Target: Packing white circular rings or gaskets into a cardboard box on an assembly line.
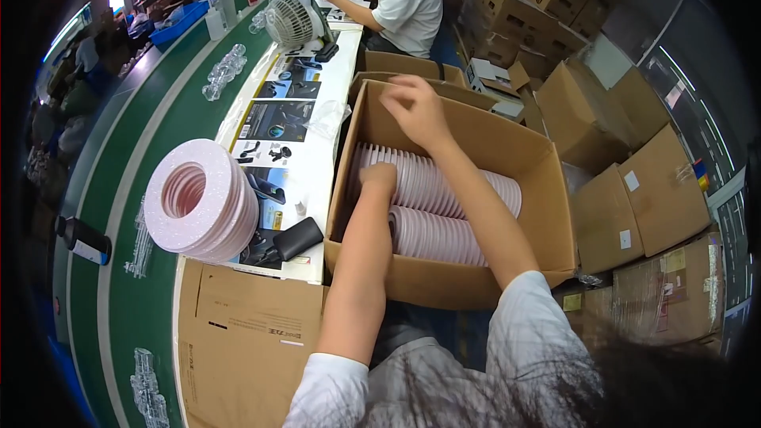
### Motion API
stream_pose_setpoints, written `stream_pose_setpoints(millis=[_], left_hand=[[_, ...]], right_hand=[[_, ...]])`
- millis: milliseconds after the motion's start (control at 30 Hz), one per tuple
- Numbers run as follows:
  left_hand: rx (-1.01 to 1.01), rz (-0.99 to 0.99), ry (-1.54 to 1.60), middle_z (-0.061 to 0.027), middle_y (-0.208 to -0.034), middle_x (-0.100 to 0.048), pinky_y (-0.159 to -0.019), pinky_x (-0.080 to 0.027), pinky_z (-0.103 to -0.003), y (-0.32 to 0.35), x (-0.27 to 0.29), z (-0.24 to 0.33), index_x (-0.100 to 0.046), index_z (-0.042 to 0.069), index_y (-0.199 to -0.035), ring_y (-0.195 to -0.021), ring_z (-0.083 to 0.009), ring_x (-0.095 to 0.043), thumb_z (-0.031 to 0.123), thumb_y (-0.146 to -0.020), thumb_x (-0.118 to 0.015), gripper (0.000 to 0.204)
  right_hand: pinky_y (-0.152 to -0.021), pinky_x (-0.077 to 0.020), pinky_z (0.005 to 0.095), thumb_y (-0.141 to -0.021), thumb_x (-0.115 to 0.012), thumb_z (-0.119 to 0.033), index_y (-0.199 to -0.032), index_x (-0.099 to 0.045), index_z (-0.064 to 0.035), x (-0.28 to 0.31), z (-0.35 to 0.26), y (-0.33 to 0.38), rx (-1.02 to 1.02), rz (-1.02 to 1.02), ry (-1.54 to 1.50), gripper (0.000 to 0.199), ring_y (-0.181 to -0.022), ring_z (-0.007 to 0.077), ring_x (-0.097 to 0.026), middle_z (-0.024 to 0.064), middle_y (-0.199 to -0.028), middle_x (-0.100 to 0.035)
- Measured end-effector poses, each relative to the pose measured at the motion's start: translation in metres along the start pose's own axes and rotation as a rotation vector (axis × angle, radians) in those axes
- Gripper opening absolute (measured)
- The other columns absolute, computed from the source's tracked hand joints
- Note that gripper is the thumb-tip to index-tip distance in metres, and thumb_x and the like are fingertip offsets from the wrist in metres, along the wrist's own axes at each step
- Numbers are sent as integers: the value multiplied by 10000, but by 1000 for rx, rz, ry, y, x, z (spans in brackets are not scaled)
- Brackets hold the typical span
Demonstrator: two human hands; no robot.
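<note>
Head view: left hand (379,178) is down inside the open carton (444,285), right by the L end of the far row of pale pink rings (420,178). Its fingertips are tucked down out of sight, so can't tell from here if they're clamped on a ring or just resting. Most of that row runs off toward 3 o'clock of those fingers; near row of rings (436,234) lies at approx 4-5 o'clock, packed on edge, same dir.

Right hand (416,107) hangs at 1 o'clock of the left, up by the carton's far wall, w/ fingers loosely bent and apart, nothing visible in them; a bit blurry tho. Rings sit below it at 6 o'clock, well apart from those fingers.

At 9 o'clock of the left hand, a stack of pink rings (214,198) stands on the desk (313,190), w/ a black case (297,239) just beside it at approx 8 and a fan (292,22) at 11. Co-worker (408,4) in a white tee sits at 12.
</note>
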State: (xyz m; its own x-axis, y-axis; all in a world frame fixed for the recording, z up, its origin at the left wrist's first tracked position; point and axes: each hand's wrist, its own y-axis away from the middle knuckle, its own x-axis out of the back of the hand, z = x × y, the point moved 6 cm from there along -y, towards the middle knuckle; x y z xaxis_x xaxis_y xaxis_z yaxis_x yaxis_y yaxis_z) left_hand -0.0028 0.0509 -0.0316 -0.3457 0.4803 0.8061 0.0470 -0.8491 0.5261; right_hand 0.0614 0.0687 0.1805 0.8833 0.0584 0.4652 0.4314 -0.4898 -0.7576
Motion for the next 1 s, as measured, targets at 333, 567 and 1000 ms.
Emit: stream_pose_setpoints(millis=[333,567,1000], left_hand=[[74,147,-19,-124,-1271,-542,-1025,-320,-429,-3,1,33,-614,130,-1170,-1205,-256,-498,175,-782,-628,391],[5,531,-126,-134,-1026,-658,-959,-385,-448,-4,9,36,-599,88,-1125,-1012,-278,-618,106,-764,-572,363],[48,282,-35,-145,-1023,-655,-805,-520,-373,8,9,31,-688,56,-957,-969,-292,-631,154,-689,-655,287]], right_hand=[[-853,-453,489,-673,-667,-400,-955,-688,-72,-27,112,217,-618,-1013,625,434,-971,365,-591,157,-996,-648],[-709,-476,413,-704,-659,-382,-1010,-672,-124,-94,107,240,-351,-1322,979,400,-934,261,-622,51,-1033,-663],[-647,-469,489,-826,-553,-200,-1101,-624,-124,-122,133,247,-496,-1335,1172,294,-862,254,-624,60,-1069,-619]])
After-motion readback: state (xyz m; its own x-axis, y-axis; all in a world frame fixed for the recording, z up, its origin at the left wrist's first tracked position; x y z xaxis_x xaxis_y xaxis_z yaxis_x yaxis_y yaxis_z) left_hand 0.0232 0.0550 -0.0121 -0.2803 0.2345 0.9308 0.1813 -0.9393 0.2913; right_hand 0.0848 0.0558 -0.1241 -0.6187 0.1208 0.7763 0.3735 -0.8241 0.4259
